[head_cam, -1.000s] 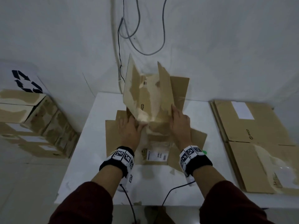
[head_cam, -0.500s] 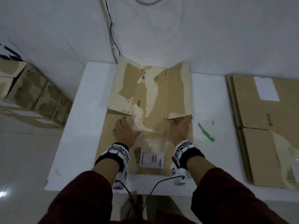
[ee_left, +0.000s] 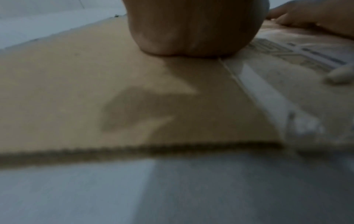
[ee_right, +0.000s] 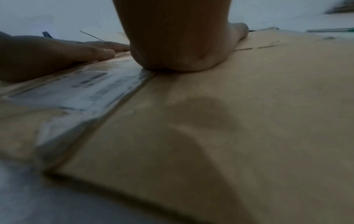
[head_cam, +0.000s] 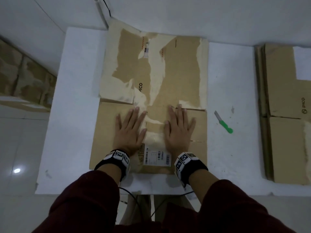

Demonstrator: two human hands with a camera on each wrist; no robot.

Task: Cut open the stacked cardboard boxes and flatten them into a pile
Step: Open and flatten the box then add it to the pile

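Note:
A flattened brown cardboard box (head_cam: 176,73) with torn tape patches and a white shipping label (head_cam: 156,157) lies flat on the white table (head_cam: 72,132). My left hand (head_cam: 130,130) presses on it palm down with fingers straight and spread. Beside it, my right hand (head_cam: 179,127) presses the same way. In the left wrist view the heel of the left hand (ee_left: 191,30) rests on the cardboard (ee_left: 95,91). The right wrist view shows the right hand (ee_right: 182,45) flat on the cardboard (ee_right: 249,106). A green-handled knife (head_cam: 223,122) lies on the table right of the box.
A pile of flattened boxes (head_cam: 286,115) lies at the table's right end. Stacked unopened boxes (head_cam: 21,78) stand on the floor to the left. A white wall runs behind the table, with a black cable (head_cam: 107,10) hanging down it.
The raised flaps of the box have been pushed down flat onto the table. Both hands went from holding the flaps to pressing flat with fingers spread. The knife came into view.

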